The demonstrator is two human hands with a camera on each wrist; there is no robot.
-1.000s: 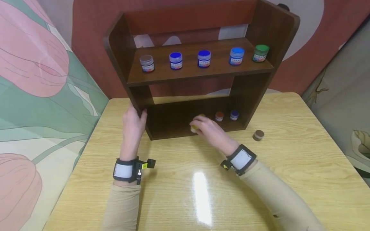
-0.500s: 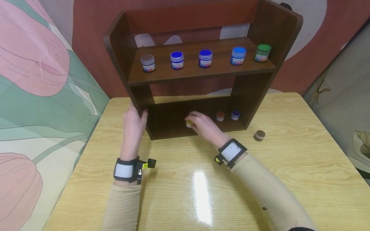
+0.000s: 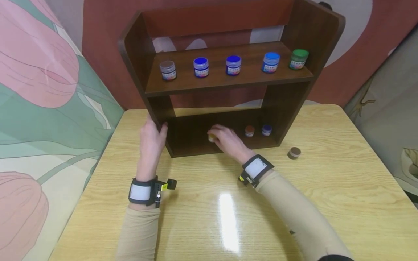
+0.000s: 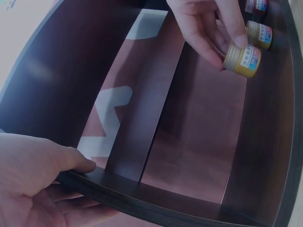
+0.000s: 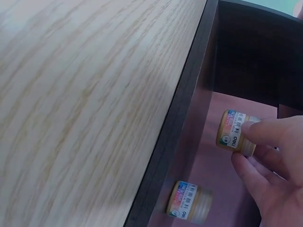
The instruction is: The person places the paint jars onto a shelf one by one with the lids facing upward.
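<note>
My left hand grips the left side panel of a dark brown wooden shelf, thumb on the inner face. Inside the lower compartment, my right hand pinches a small yellow paint jar between thumb and fingers, close over the lower board. A second yellow paint jar stands on that board to the right of the held one; the right hand hides it in the head view. Farther right on the same board are an orange-red paint jar and a purple paint jar.
Along the upper board stand a clear-topped jar, two dark blue jars, a light blue jar and a green jar. A brown-lidded jar sits on the wooden table, right of the shelf.
My right hand has shifted left along the lower compartment with the yellow paint jar, mostly in the first half second. My left hand stays on the side panel.
</note>
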